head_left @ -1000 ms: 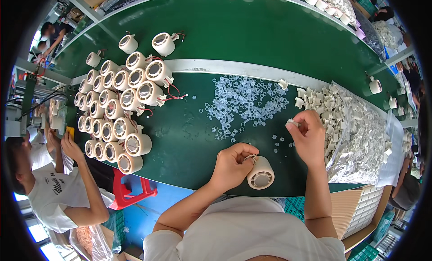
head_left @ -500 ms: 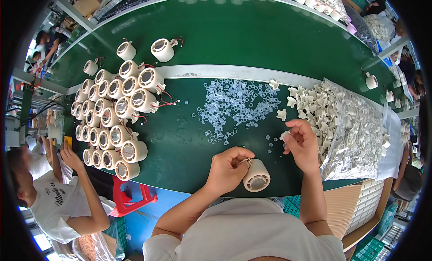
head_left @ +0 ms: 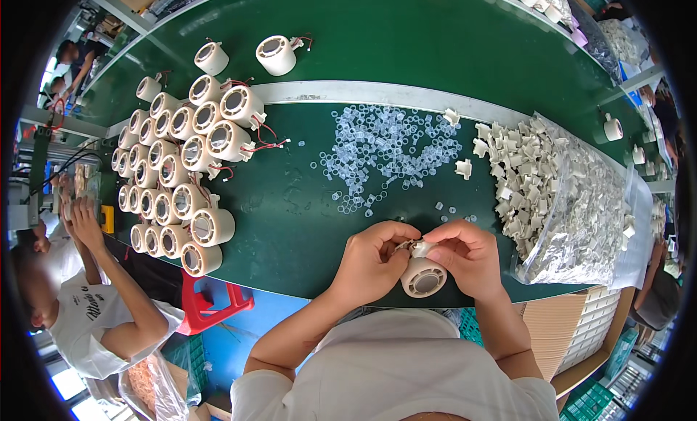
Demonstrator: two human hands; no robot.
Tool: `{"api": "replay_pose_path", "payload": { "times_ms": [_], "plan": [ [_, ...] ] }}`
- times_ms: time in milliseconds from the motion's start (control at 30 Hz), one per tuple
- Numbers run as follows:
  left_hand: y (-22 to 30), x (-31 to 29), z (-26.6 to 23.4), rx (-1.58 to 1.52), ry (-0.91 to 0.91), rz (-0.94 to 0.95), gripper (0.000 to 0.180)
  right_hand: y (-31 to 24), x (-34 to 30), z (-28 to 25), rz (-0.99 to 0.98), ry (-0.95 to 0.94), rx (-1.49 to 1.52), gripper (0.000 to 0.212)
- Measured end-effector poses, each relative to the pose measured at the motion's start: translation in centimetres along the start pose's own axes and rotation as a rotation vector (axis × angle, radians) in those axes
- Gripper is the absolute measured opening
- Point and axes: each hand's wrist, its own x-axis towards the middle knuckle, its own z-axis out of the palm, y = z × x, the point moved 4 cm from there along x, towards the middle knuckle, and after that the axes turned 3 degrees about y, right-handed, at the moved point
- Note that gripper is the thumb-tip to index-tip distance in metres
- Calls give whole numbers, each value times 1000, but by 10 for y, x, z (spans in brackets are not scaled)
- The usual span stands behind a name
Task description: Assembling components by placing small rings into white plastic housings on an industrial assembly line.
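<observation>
At the table's near edge, a cream cylindrical housing (head_left: 423,278) with a grey round centre and slotted rim sits between my two hands. My left hand (head_left: 372,265) is closed at its upper left side, fingers pinching around the wires and small tab there. From the other side my right hand (head_left: 470,257) pinches a small white plastic clip (head_left: 420,248) against the top of the housing. Fingertips hide part of the joint between clip and housing. Beyond my hands lies a spread of small clear plastic rings (head_left: 377,156).
Rows of similar cream housings (head_left: 174,163) with red wires stand on the left. At right, white clips (head_left: 523,181) spill from a clear plastic bag (head_left: 581,217). A pale rail (head_left: 327,92) crosses the table. A co-worker (head_left: 102,305) sits at left, near a red stool (head_left: 210,301).
My right hand has moved left and down from beside the clip pile, bringing the clip to the housing. The housing has turned slightly, and both hands now meet at it.
</observation>
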Motion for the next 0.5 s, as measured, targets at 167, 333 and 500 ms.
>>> {"api": "replay_pose_path", "payload": {
  "times_ms": [167, 333, 500],
  "plan": [
    [3, -1, -2, -134, -74, -17, 23, -11, 5, 6, -245, -88, -374, 20],
    [10, -2, -3, -175, -104, -25, 26, -20, 6, 20, -347, -185, -769, 23],
    [5, -3, -12, -12, -120, -31, 23, -22, 19, 17, -365, -215, -717, 23]
  ]
}}
